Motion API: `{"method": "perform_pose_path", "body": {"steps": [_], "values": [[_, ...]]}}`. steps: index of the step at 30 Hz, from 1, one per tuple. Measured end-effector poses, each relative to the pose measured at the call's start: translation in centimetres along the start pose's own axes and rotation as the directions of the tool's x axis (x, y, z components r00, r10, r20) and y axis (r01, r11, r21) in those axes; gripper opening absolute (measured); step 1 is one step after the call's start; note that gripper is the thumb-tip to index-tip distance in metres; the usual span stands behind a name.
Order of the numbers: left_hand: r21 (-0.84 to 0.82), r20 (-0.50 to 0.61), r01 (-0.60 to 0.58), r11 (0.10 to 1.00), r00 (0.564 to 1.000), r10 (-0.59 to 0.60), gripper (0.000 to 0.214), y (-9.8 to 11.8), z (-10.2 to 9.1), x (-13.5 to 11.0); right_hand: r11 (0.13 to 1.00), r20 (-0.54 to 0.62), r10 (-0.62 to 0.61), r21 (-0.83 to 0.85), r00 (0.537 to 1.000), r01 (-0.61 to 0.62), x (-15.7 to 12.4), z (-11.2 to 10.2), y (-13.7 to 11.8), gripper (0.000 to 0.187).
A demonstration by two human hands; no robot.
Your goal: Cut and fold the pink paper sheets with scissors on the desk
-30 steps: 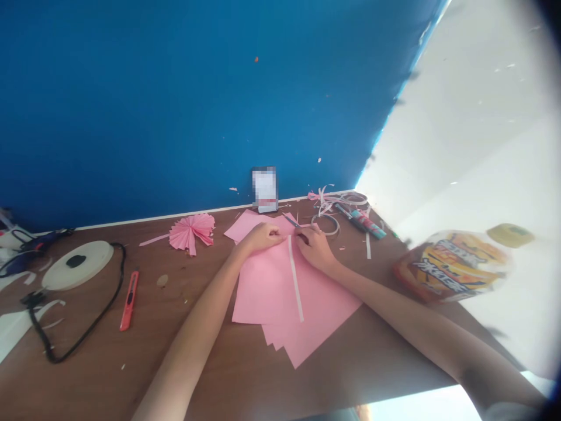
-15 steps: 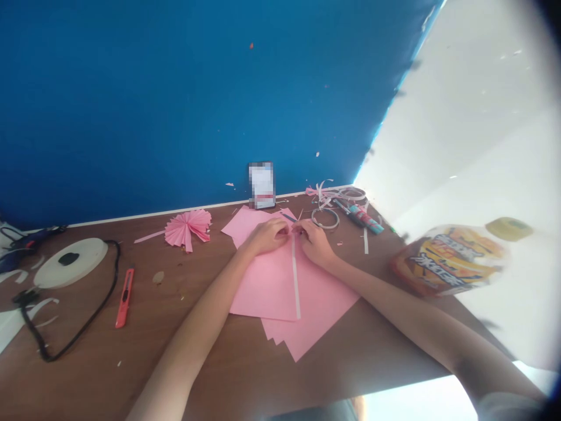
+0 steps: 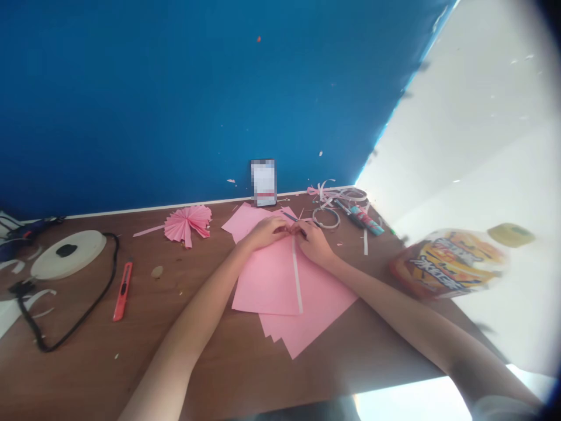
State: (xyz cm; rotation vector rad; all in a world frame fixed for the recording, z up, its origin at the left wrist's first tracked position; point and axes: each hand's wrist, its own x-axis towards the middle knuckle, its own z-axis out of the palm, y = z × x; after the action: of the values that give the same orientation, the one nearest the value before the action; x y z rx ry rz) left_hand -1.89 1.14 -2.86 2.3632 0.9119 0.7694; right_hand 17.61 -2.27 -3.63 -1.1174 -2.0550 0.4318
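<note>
A stack of pink paper sheets lies on the brown table. A narrow white strip runs down the top sheet. My left hand and my right hand meet at the far end of that strip, fingers curled and pinched together on the paper's top edge. What they pinch is too small to name for certain. A thin dark tool lies just beyond my fingertips.
A folded pink paper fan sits at the back. An orange box cutter, a white round device with a black cable lie left. Paper scraps, tape rings and a pen lie back right; a snack bag is right.
My hands drew closer together at the top end of the white strip; a second ago my right hand was slightly apart. The view shifted a little.
</note>
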Motion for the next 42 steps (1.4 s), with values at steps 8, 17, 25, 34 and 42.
{"method": "perform_pose_path", "body": {"steps": [8, 17, 25, 34, 42], "values": [[-0.138, 0.062, 0.064, 0.988, 0.997, -0.056, 0.02, -0.7, -0.1, -0.2, 1.0, 0.004, 0.014, 0.018, 1.0, -0.014, 0.0, -0.3, -0.4, 0.027], [-0.088, 0.121, 0.111, 0.99, 0.988, -0.1, 0.019, -0.5, -0.3, -0.1, 0.986, 0.241, -0.163, 0.059, 0.957, 0.153, -0.3, -0.5, -0.3, 0.039], [-0.063, 0.08, 0.143, 0.988, 0.987, -0.138, 0.019, -0.9, 0.0, -0.2, 0.964, 0.426, -0.254, 0.185, 0.869, 0.191, 0.1, -2.0, -0.3, 0.045], [-0.042, 0.078, 0.127, 0.991, 0.989, -0.123, 0.022, -1.6, 0.3, -0.1, 0.95, 0.483, -0.282, 0.262, 0.829, 0.17, 0.3, -2.5, -0.2, 0.058], [-0.041, 0.077, 0.137, 0.99, 0.988, -0.134, 0.019, -1.1, 0.2, -0.1, 0.96, 0.461, -0.23, 0.25, 0.857, 0.123, 0.3, -2.1, -0.2, 0.059]]}}
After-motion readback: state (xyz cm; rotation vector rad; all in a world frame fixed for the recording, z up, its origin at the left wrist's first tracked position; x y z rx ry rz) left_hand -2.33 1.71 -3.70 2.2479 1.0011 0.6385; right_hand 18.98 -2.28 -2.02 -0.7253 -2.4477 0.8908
